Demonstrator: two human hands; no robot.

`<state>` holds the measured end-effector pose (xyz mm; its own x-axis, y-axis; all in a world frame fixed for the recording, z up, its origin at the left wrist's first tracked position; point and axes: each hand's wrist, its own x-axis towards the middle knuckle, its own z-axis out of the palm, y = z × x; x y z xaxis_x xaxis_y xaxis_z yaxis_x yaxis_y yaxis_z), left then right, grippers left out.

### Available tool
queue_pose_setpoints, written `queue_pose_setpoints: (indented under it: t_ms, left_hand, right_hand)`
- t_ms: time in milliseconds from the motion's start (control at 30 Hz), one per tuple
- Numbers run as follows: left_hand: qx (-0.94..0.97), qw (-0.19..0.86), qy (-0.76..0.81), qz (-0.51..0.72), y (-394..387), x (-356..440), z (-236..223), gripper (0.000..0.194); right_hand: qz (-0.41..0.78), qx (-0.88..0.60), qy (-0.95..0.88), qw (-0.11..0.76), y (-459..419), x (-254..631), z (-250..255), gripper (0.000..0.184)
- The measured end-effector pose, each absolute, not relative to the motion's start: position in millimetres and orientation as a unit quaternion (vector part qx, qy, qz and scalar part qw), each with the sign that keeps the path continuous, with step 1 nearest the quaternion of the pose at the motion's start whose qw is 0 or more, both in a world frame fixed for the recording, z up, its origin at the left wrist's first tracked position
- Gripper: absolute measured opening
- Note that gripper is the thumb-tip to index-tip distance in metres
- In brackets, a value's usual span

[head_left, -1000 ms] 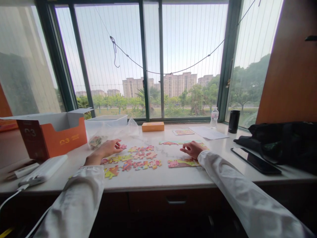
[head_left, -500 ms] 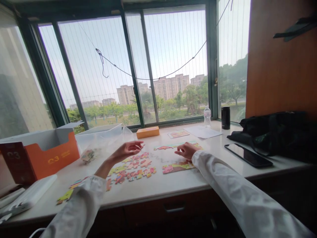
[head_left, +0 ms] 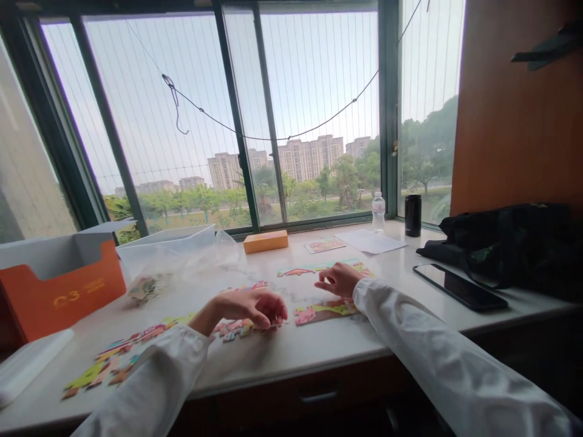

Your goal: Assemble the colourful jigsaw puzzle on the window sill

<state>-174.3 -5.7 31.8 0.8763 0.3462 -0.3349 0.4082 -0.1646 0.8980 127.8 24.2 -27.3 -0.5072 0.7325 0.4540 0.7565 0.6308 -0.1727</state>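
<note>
Clear bottle [head_left: 378,212] stands at the window [head_left: 319,73]; white paper [head_left: 370,241] lies just in front of it, black tumbler [head_left: 413,215] to its right, black bag [head_left: 510,243] farther right, dark flat device [head_left: 460,287] nearer the viewer. Left of the bottle, in order: small orange box [head_left: 265,241], whitish bin [head_left: 175,237], orange carton [head_left: 91,294]. Beyond it, pale apartment blocks [head_left: 314,158].

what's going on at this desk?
A person in white sleeves has both hands over jigsaw pieces. The left hand is at the near right end of the loose pieces; whether it grips one is unclear. The right hand is between two assembled-looking sections, the far strip and the near strip; contact is hard to tell. More loose pieces lie toward the left, and a printed picture lies beyond the far strip.
</note>
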Motion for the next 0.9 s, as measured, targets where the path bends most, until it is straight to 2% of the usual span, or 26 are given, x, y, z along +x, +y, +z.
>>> queue_pose_setpoints:
  t_ms: [167,267,433,533,633,900]
  left_hand:
    - [0.761,0.582,0.279,-0.062,-10,-179,41,0.054]
    - [0.799,0.538,0.268,-0.018,-12,-178,39,0.056]
    - [0.893,0.364,0.237,0.117,-16,-170,33,0.050]
    - [0.932,0.257,0.223,0.123,-15,-167,30,0.039]
    - [0.949,0.192,0.217,0.123,-13,-169,27,0.032]
    - [0.955,0.168,0.202,0.137,-9,-167,17,0.033]
  right_hand:
    - [-0.031,-0.419,-0.868,0.263,21,127,-27,0.034]
    - [-0.027,-0.412,-0.872,0.264,14,125,-23,0.033]
    - [0.008,-0.381,-0.890,0.251,5,117,-19,0.036]
    - [0.042,-0.357,-0.906,0.224,4,111,-22,0.040]
    - [0.074,-0.341,-0.917,0.192,4,108,-25,0.045]
    - [0.146,-0.357,-0.907,0.168,6,110,-20,0.044]
